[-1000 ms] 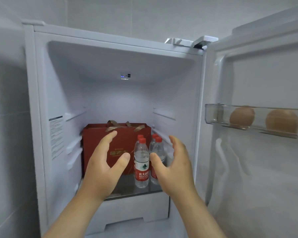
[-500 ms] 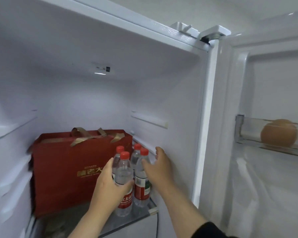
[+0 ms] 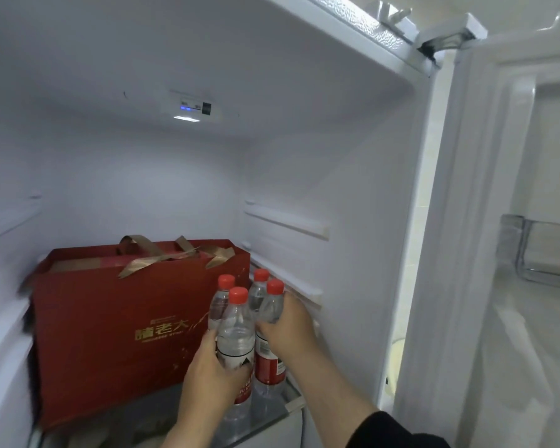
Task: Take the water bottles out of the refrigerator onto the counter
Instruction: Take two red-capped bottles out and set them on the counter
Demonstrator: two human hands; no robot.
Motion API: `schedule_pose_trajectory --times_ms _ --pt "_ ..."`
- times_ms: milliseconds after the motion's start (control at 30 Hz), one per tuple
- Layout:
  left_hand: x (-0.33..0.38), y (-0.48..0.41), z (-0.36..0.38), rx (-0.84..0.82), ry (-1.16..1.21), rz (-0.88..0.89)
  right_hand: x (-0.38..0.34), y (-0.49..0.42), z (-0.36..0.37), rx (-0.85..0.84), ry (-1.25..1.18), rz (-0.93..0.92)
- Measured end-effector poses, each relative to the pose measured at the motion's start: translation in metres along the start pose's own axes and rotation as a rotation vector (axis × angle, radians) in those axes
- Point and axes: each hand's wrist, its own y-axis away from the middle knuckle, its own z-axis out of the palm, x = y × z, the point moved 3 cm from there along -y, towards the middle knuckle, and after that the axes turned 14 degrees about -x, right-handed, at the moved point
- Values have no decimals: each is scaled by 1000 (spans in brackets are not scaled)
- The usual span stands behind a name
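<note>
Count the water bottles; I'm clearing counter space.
4, beside the red gift bag: front left bottle in left hand, front right bottle in right hand, rear left bottle, rear right bottle behind. More may be hidden.

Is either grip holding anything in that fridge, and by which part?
Left grip: the front-left water bottle, around its labelled middle. Right grip: the front-right water bottle, around its shoulder below the cap.
</note>
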Motion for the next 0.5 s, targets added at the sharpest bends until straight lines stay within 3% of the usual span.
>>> schedule_pose_trajectory --times_ms 267,500 --pt "-5 15 -25 136 40 -65 17 7 9 44 -110 66" --pt "31 27 -50 192 21 111 -26 50 -13 94 -164 -79"
